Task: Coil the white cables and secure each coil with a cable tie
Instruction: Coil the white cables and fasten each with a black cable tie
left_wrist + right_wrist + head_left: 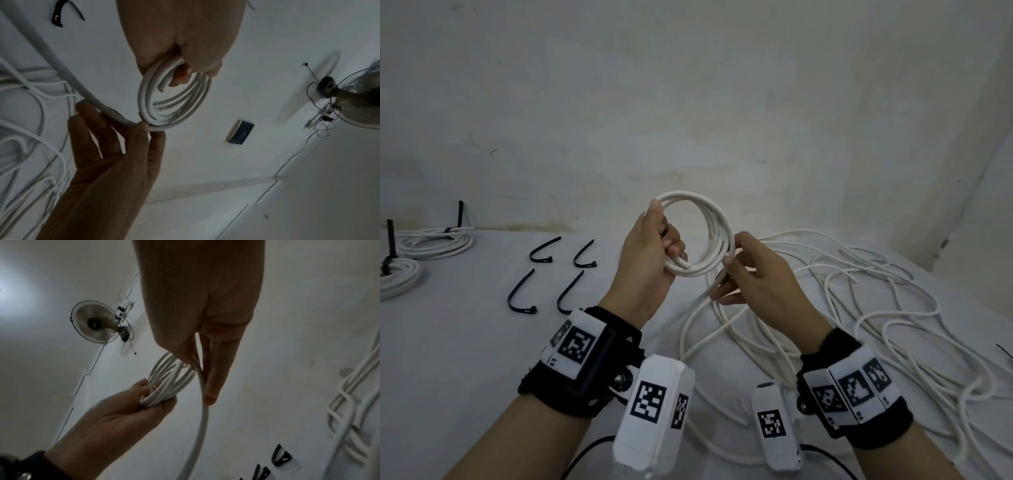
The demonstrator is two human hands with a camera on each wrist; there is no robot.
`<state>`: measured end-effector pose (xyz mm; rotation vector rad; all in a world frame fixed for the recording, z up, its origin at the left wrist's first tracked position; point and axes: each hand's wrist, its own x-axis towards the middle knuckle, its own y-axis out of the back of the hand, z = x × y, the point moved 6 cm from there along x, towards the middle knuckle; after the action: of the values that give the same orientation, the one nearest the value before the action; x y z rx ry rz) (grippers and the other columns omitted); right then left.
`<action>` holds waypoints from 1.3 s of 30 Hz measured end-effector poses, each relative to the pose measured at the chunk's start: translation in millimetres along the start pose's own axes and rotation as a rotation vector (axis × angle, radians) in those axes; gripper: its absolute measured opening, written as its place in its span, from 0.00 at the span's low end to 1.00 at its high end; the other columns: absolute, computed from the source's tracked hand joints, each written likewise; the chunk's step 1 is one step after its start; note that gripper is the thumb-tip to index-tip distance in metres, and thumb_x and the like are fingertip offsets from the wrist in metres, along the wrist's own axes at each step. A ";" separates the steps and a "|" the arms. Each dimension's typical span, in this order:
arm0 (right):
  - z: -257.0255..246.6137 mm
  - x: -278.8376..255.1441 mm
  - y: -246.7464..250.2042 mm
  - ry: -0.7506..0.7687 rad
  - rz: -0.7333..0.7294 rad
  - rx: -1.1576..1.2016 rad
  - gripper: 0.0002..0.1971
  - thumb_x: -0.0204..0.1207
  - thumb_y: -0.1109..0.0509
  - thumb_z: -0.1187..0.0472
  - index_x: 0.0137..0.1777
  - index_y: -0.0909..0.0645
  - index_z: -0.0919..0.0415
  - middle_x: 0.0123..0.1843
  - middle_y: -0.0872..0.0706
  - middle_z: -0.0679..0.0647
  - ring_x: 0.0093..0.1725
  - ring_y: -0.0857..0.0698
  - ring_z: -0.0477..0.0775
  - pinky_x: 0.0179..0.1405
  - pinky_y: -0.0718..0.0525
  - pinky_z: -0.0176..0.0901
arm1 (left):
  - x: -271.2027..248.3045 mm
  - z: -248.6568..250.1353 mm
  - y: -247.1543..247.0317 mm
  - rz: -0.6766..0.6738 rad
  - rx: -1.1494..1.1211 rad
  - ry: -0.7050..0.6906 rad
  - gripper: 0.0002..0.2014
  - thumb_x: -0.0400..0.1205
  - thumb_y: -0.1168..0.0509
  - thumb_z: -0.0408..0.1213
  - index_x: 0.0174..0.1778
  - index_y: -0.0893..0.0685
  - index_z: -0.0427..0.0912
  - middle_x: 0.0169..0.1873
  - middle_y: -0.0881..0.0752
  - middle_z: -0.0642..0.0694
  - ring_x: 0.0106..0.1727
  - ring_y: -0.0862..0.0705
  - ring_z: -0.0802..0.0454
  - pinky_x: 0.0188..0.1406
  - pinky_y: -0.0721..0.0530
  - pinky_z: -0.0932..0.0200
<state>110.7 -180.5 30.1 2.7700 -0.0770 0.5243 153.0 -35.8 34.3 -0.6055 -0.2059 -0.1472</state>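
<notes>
At the far left of the table (465, 342), two finished white coils (434, 241) lie against the wall, each bound with a black cable tie whose tail stands upright. Just right of them, four loose black cable ties (544, 250) lie bent in hook shapes, two far and two near, apart from one another.

Above the middle of the table, the left hand (645, 263) grips a round coil of white cable (705, 236) of several turns, fingers curled through the loop and thumb laid along its far left rim; the cut end of the cable pokes out at the fingertips. The coil is held upright, clear of the table.

The right hand (758, 274) touches the coil's right edge, pinching the strand that leaves the coil between thumb and index finger, while the other fingers lie fairly straight along it. That strand drops to the table.

To the right, a tangle of loose white cables (876, 308) sprawls over the table from near to far.
</notes>
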 end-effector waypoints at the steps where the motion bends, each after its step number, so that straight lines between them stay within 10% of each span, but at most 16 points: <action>1: -0.4 -1.4 -1.3 -0.008 -0.006 0.021 0.10 0.86 0.42 0.61 0.42 0.26 0.54 0.36 0.15 0.66 0.33 0.10 0.62 0.35 0.10 0.51 | -0.2 0.0 -0.1 0.005 0.005 0.000 0.18 0.88 0.50 0.49 0.33 0.37 0.45 0.20 0.35 0.53 0.20 0.35 0.59 0.24 0.32 0.65; 9: -1.2 7.6 14.5 0.161 0.190 -0.383 0.17 0.80 0.32 0.59 0.32 0.18 0.70 0.27 0.18 0.61 0.25 0.15 0.53 0.28 0.17 0.43 | -3.1 -9.5 -0.4 0.027 0.033 0.028 0.18 0.88 0.49 0.48 0.34 0.35 0.45 0.21 0.36 0.53 0.21 0.36 0.58 0.26 0.34 0.63; 16: 12.0 9.3 8.4 -0.094 0.126 0.288 0.14 0.82 0.35 0.52 0.44 0.24 0.64 0.21 0.23 0.54 0.21 0.18 0.53 0.20 0.20 0.39 | -3.9 -9.2 -4.0 -0.036 0.017 0.040 0.18 0.88 0.50 0.49 0.33 0.37 0.45 0.19 0.37 0.53 0.20 0.37 0.58 0.26 0.33 0.64; 20: 14.0 12.4 4.8 -0.072 0.098 0.258 0.24 0.84 0.43 0.45 0.50 0.21 0.68 0.23 0.30 0.54 0.18 0.29 0.49 0.16 0.31 0.36 | -6.5 -14.8 -7.8 -0.064 0.019 0.067 0.19 0.88 0.50 0.49 0.33 0.37 0.45 0.19 0.37 0.53 0.20 0.37 0.58 0.27 0.32 0.64; 24: 20.0 13.0 -2.1 -0.016 0.193 0.095 0.30 0.83 0.50 0.41 0.48 0.16 0.65 0.28 0.24 0.55 0.26 0.23 0.48 0.27 0.24 0.36 | -10.0 -24.6 -8.9 -0.060 0.005 0.115 0.19 0.88 0.50 0.49 0.33 0.37 0.45 0.19 0.37 0.52 0.20 0.37 0.58 0.28 0.33 0.62; 27: 27.0 17.0 -17.5 -0.115 0.177 0.447 0.23 0.87 0.49 0.48 0.51 0.19 0.65 0.36 0.18 0.55 0.35 0.16 0.48 0.37 0.17 0.40 | -10.2 -30.6 -8.0 -0.051 0.004 0.132 0.19 0.88 0.51 0.49 0.33 0.37 0.44 0.20 0.37 0.52 0.21 0.37 0.58 0.30 0.35 0.62; 32: 36.6 19.2 -27.7 -0.213 0.259 0.774 0.19 0.86 0.44 0.48 0.42 0.25 0.63 0.21 0.34 0.50 0.20 0.33 0.46 0.22 0.30 0.38 | -10.3 -34.5 -9.5 -0.082 0.065 0.139 0.19 0.88 0.51 0.48 0.33 0.37 0.44 0.21 0.36 0.52 0.22 0.35 0.58 0.27 0.30 0.65; 39: 43.9 16.3 -4.4 -0.205 0.365 0.849 0.22 0.83 0.40 0.45 0.32 0.35 0.57 0.20 0.42 0.48 0.17 0.43 0.45 0.14 0.41 0.33 | -20.8 -41.0 -18.1 -0.247 0.446 0.243 0.16 0.85 0.45 0.51 0.41 0.25 0.41 0.37 0.18 0.47 0.40 0.17 0.53 0.49 0.17 0.55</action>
<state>141.6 -190.2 -4.0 3.6669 -0.5271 0.4158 135.3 -72.6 6.5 -0.1135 -0.0721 -0.3989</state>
